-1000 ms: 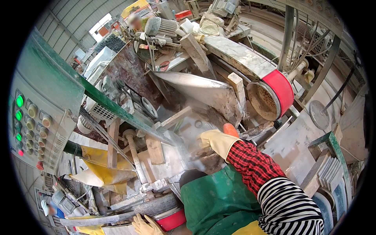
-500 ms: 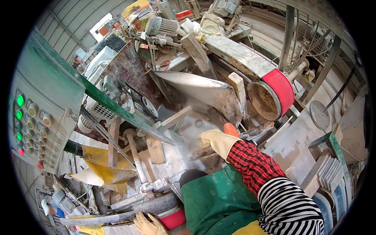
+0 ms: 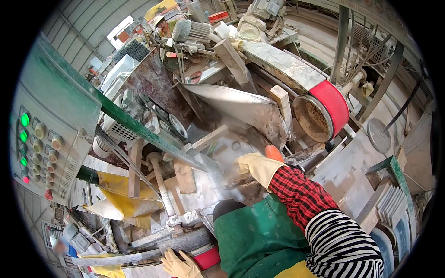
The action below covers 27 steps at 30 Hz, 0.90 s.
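My right hand (image 3: 259,167), in a cream rubber glove, is at the middle of the view. Its fingers point left over a dusty brown piece (image 3: 243,180), and haze blurs the fingertips, so their grip cannot be made out. Just behind the wrist is a rounded orange thing (image 3: 274,153). At the lower edge my left hand (image 3: 181,266), gloved alike, lies with fingers apart against a pale rail (image 3: 185,241), beside a red-banded roller (image 3: 206,257). It holds nothing that I can see. A green apron (image 3: 259,231) covers my front.
A control panel (image 3: 46,153) with lit green buttons stands at left. A green beam (image 3: 134,132) slants down toward the middle. Behind my right hand are a tilted metal sheet (image 3: 232,104) and a red belt drum (image 3: 330,107). Thin slabs (image 3: 391,204) lean at right.
My left hand has shifted slightly to the right along the rail. My right hand stays in nearly the same place.
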Tool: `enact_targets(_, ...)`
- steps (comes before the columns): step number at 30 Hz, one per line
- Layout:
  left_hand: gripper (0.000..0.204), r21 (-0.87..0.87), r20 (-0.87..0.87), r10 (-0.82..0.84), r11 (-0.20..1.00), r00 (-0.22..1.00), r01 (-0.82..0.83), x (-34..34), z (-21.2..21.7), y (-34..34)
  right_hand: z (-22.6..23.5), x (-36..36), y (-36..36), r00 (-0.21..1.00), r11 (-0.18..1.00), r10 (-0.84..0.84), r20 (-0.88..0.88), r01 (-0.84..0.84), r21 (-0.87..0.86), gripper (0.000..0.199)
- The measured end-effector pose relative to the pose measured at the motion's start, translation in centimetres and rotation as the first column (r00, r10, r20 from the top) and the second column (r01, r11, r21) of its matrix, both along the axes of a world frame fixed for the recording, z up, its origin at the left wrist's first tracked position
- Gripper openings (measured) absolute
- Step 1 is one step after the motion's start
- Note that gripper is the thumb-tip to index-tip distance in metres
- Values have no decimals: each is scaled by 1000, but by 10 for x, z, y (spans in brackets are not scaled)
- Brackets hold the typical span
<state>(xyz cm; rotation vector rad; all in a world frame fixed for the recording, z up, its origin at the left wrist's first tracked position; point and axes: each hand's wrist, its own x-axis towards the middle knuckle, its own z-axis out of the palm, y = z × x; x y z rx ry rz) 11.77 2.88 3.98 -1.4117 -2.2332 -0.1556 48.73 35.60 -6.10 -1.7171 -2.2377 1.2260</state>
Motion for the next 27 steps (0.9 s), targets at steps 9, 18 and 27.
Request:
enact_targets(9, 48, 0, -40, -30, 1000, 999, 30, 13, 6, 1, 17, 6, -15, 999, 998, -6, -42, 9, 67, 56)
enact_targets(18, 51, -98, -7, -13, 995, 1000, 12, 27, 14, 1, 66, 21, -40, 989, 993, 20, -147, -3, 115, 57)
enact_targets(27, 56, -125, 30, 20, 992, 999, -16, 6, 47, -27, 19, -7, -7, 943, 928, -295, -155, 244, -281, 55)
